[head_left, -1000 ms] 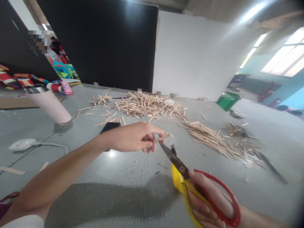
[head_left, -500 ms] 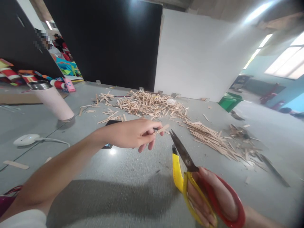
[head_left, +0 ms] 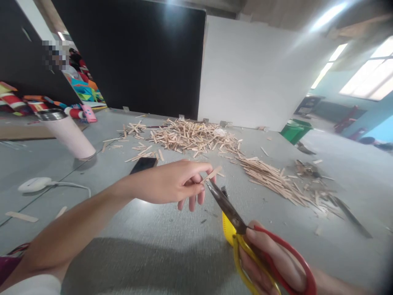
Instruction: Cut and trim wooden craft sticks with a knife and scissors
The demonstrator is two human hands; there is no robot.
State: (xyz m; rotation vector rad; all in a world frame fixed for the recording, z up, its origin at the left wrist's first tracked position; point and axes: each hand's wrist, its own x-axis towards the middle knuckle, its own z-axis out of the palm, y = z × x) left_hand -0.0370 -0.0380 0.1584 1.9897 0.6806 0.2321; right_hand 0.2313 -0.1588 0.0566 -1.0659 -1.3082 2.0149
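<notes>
Between the thumb and fingers of my left hand (head_left: 172,180) is a short wooden craft stick (head_left: 214,173), pointing up and to the right. My right hand (head_left: 270,256) grips a pair of scissors (head_left: 229,209) with one red and one yellow handle loop. The blade tips meet the stick close to my left fingertips; whether they have cut into it I cannot tell. Beneath the scissors a yellow utility knife (head_left: 227,229) lies on the grey table (head_left: 147,246), partly covered. A dark phone (head_left: 143,164) lies behind my left wrist.
A loose heap of craft sticks (head_left: 190,135) lies at the back, with a row of sticks (head_left: 273,180) to its right. At left stand a pink tumbler (head_left: 70,137) and a white corded device (head_left: 35,184). A metal blade (head_left: 353,217) lies far right. A green bin (head_left: 295,130) stands beyond.
The scissors have moved left and up, so their tips now reach the stick. My left hand has dropped slightly, and more of the phone shows.
</notes>
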